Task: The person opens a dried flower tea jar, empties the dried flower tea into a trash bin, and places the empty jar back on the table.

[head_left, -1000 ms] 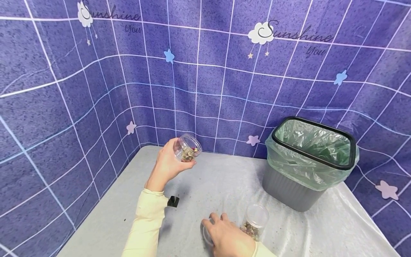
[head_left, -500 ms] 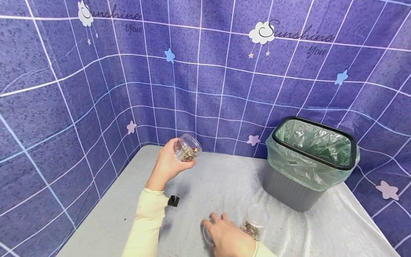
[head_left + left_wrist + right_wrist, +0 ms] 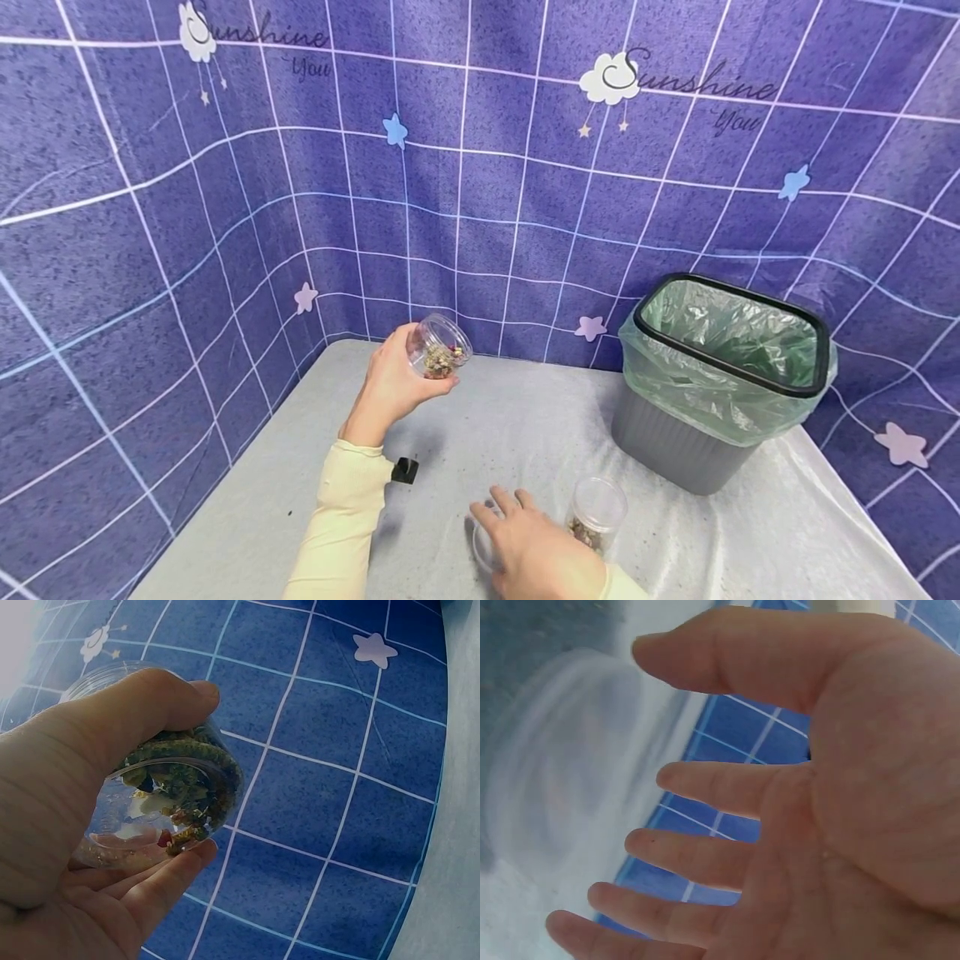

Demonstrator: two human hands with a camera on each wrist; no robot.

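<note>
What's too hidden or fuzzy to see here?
Head view: the floor of the bin, hidden by its near side.
Head view: part of the standing jar, behind the right hand.
Left wrist view: part of the held jar, covered by the left hand.
Right wrist view: any markings on the clear round piece, lost to blur.

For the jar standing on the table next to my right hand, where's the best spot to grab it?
Probably grip the jar around its clear side wall, just below the rim, coming from its right: it looks upright and round, and your right hand occupies its left side.
</note>
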